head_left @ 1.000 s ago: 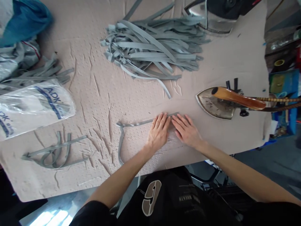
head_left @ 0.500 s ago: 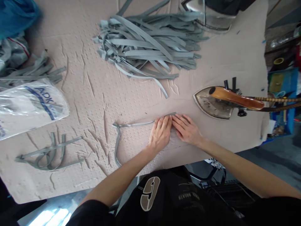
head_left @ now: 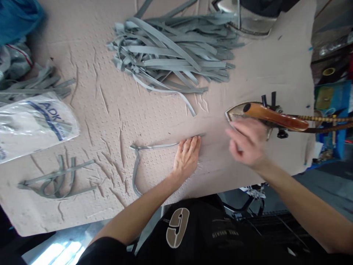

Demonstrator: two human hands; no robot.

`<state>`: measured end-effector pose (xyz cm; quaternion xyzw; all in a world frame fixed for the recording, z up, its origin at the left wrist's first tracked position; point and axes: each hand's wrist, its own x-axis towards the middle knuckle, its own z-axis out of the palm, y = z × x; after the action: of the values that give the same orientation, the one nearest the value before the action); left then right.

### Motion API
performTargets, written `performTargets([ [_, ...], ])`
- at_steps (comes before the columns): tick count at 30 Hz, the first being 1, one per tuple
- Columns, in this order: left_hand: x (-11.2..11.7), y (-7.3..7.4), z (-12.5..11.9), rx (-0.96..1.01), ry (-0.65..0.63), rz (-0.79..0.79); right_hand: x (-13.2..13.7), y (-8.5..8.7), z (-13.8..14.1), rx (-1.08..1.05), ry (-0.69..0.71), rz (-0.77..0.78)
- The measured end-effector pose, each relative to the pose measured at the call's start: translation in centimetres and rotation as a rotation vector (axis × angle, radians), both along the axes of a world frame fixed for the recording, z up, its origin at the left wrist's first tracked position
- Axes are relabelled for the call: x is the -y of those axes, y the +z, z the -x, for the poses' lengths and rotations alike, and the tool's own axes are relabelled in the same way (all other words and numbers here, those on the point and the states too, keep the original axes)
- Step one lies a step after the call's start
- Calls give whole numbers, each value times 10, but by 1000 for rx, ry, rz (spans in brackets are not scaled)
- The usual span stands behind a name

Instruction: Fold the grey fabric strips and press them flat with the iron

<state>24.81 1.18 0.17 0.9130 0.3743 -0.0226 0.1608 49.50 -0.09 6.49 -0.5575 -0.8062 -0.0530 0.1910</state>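
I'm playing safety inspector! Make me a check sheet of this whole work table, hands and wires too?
Surface: pale table cover, wrinkled and dimpled in places.
Job's things: thin gray strip, sharply bent at left; wooden-handled iron to its right.
Clutter: big strip pile, small strip bunch, printed plastic bag, second iron.
Hands: left hand flat on the strip; right hand blurred, overlapping the iron in view, contact unclear.
Cables: patterned cord runs off right.
Surroundings: blue tray beyond the right edge.
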Motion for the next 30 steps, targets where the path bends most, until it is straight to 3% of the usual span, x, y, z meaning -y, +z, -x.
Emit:
performTargets([
  [2,0,1,0,-16,-15,-3,-15,28,-24,144,-181,1],
  [5,0,5,-1,-31,-18,14,-36,53,-53,401,-485,452],
  [7,-1,7,-2,-38,-20,26,-48,58,-65,437,-660,748],
  [10,-2,7,-2,-43,-27,26,-58,56,-69,371,-794,939],
  [15,-2,6,-2,-22,-26,33,-52,56,-42,282,-681,1003],
  [21,0,2,-2,13,-16,4,-44,60,3,449,-496,1102],
  [30,-3,2,11,34,-22,7,-44,51,17,526,-376,1007],
])
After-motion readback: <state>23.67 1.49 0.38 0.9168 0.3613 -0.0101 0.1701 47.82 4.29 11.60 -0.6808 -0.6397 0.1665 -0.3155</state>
